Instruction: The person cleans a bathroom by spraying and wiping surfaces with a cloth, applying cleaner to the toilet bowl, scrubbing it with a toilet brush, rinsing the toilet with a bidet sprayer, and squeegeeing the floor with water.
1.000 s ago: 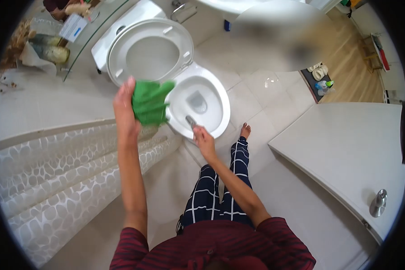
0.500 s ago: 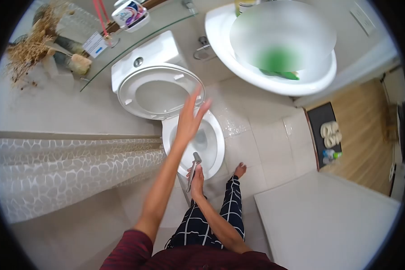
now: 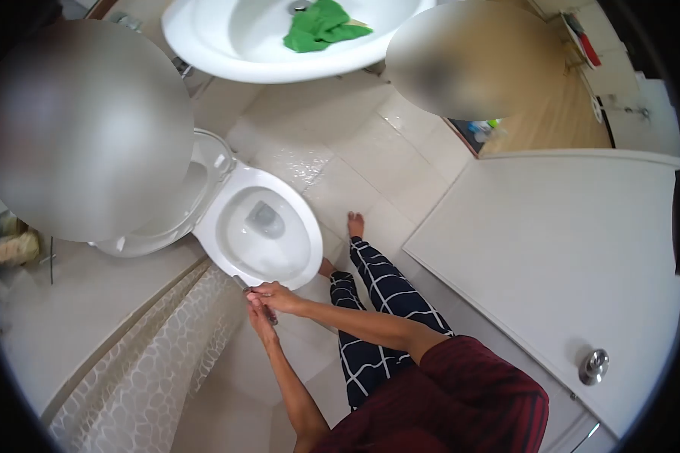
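Note:
A metal bidet sprayer is held in front of the toilet bowl's near rim, its head pointing up and left. My left hand is closed around the handle from below. My right hand is closed over the upper part, touching the left. Between them they hide most of the sprayer. Just beyond the hands is the white toilet bowl, with water at its bottom. Its seat and lid are raised and partly covered by a blurred patch.
A green cloth lies in the white sink. The tiled floor has wet spots. A patterned shower curtain hangs at lower left. A white door with a metal knob stands at right, near a wood-floored doorway.
My left hand, open and raised above the toilet before, has come down to the sprayer beside my right hand. The view has turned, with the toilet now further left and the green cloth plainly visible.

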A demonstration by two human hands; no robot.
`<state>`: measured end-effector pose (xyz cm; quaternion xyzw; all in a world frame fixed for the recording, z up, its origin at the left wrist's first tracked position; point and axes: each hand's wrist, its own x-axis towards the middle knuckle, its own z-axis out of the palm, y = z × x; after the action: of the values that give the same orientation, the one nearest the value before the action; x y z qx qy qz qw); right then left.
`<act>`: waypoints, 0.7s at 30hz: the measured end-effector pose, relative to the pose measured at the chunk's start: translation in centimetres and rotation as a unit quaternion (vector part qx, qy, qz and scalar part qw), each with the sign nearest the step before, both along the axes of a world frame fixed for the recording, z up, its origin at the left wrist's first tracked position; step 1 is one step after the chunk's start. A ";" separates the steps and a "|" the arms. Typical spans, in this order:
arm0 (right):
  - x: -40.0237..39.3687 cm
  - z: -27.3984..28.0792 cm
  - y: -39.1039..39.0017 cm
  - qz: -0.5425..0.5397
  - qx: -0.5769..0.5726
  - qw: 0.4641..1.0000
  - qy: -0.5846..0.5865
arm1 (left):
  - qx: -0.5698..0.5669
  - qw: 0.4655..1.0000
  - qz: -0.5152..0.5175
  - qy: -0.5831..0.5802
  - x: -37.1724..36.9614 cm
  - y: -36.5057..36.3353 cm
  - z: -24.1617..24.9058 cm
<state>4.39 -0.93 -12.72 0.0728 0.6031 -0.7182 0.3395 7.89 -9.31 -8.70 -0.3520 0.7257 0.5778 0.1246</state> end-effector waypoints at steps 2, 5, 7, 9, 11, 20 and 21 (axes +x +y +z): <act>0.1 0.0 0.5 -0.040 -0.071 0.994 -0.080 | -0.006 1.000 -0.002 0.011 -0.2 0.2 0.2; 0.1 -1.5 1.8 -0.081 -0.100 0.985 -0.119 | -0.017 0.998 0.046 -0.025 -0.9 0.2 0.4; 1.0 -5.6 4.3 -0.130 -0.090 0.985 -0.066 | -0.021 0.992 0.097 -0.073 -1.0 -1.1 -1.0; -0.1 -2.2 12.0 -0.149 0.057 0.983 -0.094 | -0.034 0.984 0.135 -0.112 -1.6 -1.5 -1.4; 1.3 -8.6 17.4 -0.268 0.090 0.936 -0.208 | -0.062 0.977 0.152 -0.136 -2.1 -1.9 -2.2; 2.7 -26.2 58.9 -0.402 0.391 0.815 -0.147 | -0.280 0.933 0.139 -0.176 -2.9 2.9 -4.8; 1.5 -27.9 63.7 -0.384 0.497 0.767 -0.132 | -0.324 0.914 0.135 -0.203 -2.9 3.1 -5.1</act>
<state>5.92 62.74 -40.60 0.5511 0.7466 -0.3717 0.0284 5.00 -6.20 -13.81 -0.5778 0.7776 0.2381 0.0689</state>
